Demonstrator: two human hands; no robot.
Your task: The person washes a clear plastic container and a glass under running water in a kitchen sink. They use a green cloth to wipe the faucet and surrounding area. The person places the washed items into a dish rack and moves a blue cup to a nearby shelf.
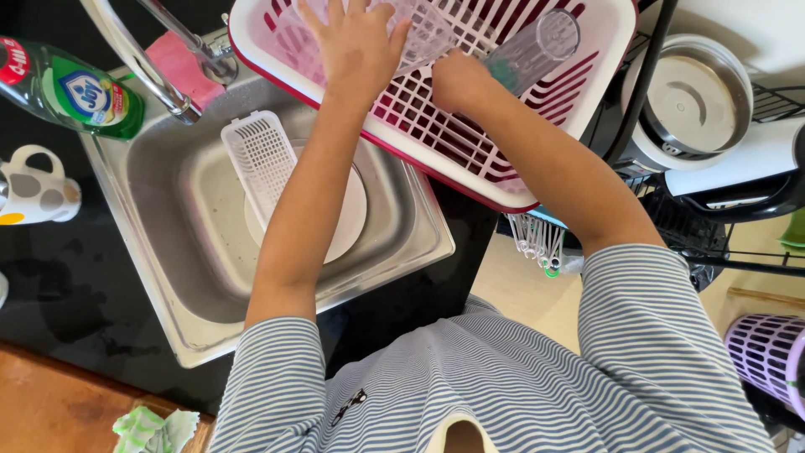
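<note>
A white dish rack with a red rim [503, 189] sits tilted over the right side of the sink. My left hand [356, 42] lies flat inside it with fingers spread, its fingertips against a clear ribbed glass [429, 32]. My right hand [457, 80] is closed around the base of a clear tumbler [537, 46] that lies on its side on the rack's grid, mouth pointing to the far right. Both forearms reach out over the sink from striped sleeves.
The steel sink [201, 277] holds a white plate [348, 214] and a white slotted basket [262, 159], under a chrome tap [147, 71]. A green soap bottle [75, 88], pink cloth [180, 63] and spotted mug [33, 189] are left; a steel pot [696, 105] and purple basket [767, 352] right.
</note>
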